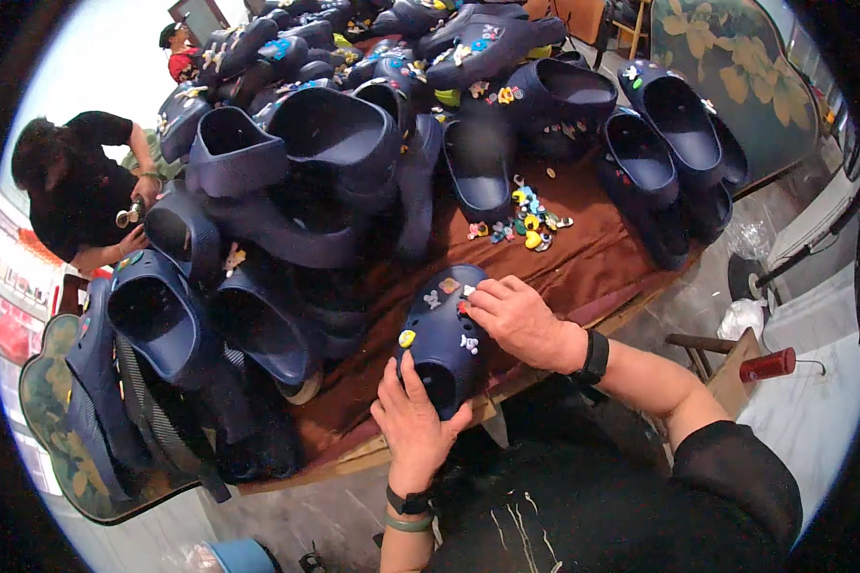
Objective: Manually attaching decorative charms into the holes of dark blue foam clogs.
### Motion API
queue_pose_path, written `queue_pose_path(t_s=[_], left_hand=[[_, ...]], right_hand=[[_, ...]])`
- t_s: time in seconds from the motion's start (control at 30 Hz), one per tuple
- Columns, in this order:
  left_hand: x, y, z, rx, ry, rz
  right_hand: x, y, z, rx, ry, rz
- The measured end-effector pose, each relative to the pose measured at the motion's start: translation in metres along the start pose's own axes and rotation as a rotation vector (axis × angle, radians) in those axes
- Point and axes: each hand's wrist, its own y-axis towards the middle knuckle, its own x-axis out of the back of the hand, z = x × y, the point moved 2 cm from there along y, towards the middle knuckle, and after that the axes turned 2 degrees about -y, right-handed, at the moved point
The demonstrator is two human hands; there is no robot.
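Note:
In front of me a navy blue clog (pixel 436 327) lies on the brown cloth, its opening toward me. Several charms sit on its top, among them a round yellow charm (pixel 407 338) on the left and a white figure charm (pixel 469 344) on the right. My left hand (pixel 416 415) grips the clog at its open end, thumb and fingers spread around the rim. With bent fingers pressed together, my right hand (pixel 521 323) pinches a small red charm (pixel 463 308) at the clog's right side; the fingers partly cover it.
Loose colourful charms (pixel 535 224) lie in a heap beyond the clog. Stacked navy clogs (pixel 325 134) crowd the left and far side; more clogs (pixel 640 158) stand at the right edge. A red-handled tool (pixel 767 366) is at right. Another person (pixel 76 191) works at far left.

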Motion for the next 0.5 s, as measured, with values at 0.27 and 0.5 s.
queue_pose_path(t_s=[0.27,0.5], left_hand=[[0.004,-0.002,-0.003,-0.007,0.004,0.006],[0.004,0.0,-0.001,-0.05,-0.037,-0.031]], right_hand=[[0.002,-0.01,0.008,-0.025,0.08,0.055],[-0.004,-0.003,0.01,-0.079,0.126,0.178]])
